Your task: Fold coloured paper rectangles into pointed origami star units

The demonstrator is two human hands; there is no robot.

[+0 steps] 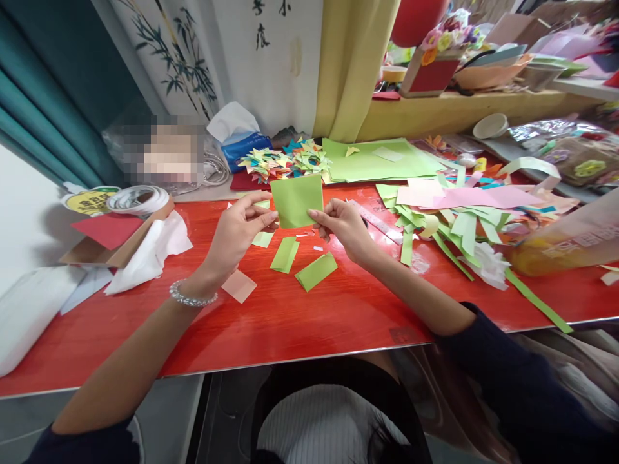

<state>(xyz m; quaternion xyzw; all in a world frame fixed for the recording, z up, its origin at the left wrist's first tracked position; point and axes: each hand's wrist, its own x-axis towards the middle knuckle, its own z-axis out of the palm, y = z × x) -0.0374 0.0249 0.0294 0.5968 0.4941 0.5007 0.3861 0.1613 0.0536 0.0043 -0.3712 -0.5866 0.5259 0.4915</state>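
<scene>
A square of green paper [296, 198] is held upright above the red table [290, 328]. My left hand [240, 227] pinches its lower left edge between thumb and fingers. Its lower right corner is gripped by my right hand [344, 227]. Below the square, two folded green papers [285, 254] [316, 271] lie on the table. A small pink paper square [238, 286] rests near my left wrist, and a pale green piece [262, 239] lies just under my left fingers.
Green and pink paper strips [464, 225] are heaped at the right beside a ruler [377, 222]. Large green sheets [382, 164] and folded paper stars [265, 164] lie at the back. A cardboard box [140, 245] stands left.
</scene>
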